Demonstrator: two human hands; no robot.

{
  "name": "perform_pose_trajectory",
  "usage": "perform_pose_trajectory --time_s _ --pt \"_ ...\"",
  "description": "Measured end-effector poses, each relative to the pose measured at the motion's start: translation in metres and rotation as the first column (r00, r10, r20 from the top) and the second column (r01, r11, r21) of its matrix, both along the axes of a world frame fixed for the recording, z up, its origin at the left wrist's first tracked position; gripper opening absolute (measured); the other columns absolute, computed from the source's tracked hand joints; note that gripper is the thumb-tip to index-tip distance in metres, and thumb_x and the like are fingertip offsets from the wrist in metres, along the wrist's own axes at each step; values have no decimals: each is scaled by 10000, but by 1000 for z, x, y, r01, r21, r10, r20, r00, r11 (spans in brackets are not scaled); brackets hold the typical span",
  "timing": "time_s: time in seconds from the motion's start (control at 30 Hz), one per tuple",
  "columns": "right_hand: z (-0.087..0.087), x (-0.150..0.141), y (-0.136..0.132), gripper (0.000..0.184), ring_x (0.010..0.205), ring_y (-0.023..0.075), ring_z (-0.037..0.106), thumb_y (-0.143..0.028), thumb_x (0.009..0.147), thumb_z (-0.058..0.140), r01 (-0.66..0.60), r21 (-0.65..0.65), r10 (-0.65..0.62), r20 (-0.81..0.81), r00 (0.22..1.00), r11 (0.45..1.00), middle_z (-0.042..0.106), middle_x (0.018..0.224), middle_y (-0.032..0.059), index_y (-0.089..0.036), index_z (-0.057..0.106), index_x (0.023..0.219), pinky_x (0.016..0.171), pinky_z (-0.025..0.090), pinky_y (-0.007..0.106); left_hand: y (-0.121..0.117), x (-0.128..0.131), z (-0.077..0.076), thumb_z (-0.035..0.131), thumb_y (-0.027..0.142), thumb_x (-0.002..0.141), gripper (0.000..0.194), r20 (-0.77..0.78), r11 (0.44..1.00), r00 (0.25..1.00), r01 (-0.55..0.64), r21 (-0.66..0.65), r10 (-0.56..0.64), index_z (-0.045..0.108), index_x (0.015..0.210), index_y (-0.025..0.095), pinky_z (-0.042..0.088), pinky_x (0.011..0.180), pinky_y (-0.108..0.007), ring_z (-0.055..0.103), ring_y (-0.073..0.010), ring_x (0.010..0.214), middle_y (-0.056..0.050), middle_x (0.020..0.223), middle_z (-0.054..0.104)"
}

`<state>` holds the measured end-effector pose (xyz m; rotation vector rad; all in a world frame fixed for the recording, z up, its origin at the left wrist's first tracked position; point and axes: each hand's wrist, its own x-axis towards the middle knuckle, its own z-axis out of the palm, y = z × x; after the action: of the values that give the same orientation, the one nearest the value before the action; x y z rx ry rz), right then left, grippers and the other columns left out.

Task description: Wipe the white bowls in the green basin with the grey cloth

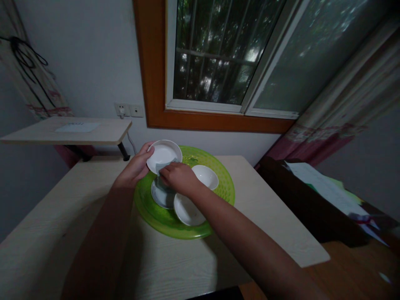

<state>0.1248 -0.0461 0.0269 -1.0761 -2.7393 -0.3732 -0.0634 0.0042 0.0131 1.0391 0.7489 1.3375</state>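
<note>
Left grip [135, 166]: fingers and thumb pinch the near-left rim of a white saucer [162, 155], holding it tilted, face toward the camera, above the far-left part of the green tray [223, 183]. Right grip [178, 178]: fingers pressed together over a pale grey-blue cloth [160, 170], bearing it against the saucer's lower face.

Position of items: tray sits mid-bench [265, 216], roughly centred. Three more white dishes lie in it. One bowl [206, 176] just right of the right hand; one dish [187, 210] at the near edge of the tray; one dish [161, 196] under the hands, partly hidden, with a greyer look.

Progress, as judged: wiping appears to be in hand on the lifted saucer only. Cannot tell from this light which of the three dishes in the tray are already wiped; none shows obvious wet or dirt. No separate stack of finished pieces is visible on the bench, so done and undone pieces are not sorted apart.

Elsewhere: small side table [103, 131] far left with a paper on it, window above, dark furniture with papers [325, 187] at right.
</note>
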Motion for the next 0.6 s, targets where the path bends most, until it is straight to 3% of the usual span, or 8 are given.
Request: perform_pose_trajectory --time_s 0.33,0.6 --pt "4 2 -2 211 957 248 703 -217 1088 535 -90 49 88 44 995 995 778 1015 123 -135 722 1036 823 495 372 3 -3 -2 795 347 867 465 79 999 996 33 13 -34 646 1278 190 565 846 -316 696 -256 1045 -101 1167 733" --pt "5 8 2 166 979 240 674 -170 1073 559 -132 65 128 56 990 989 764 1017 114 -134 720 1054 849 490 363 4 -3 -1 795 410 871 427 37 999 999 -6 44 4 645 1208 194 543 778 -290 674 -232 960 -86 1085 720"
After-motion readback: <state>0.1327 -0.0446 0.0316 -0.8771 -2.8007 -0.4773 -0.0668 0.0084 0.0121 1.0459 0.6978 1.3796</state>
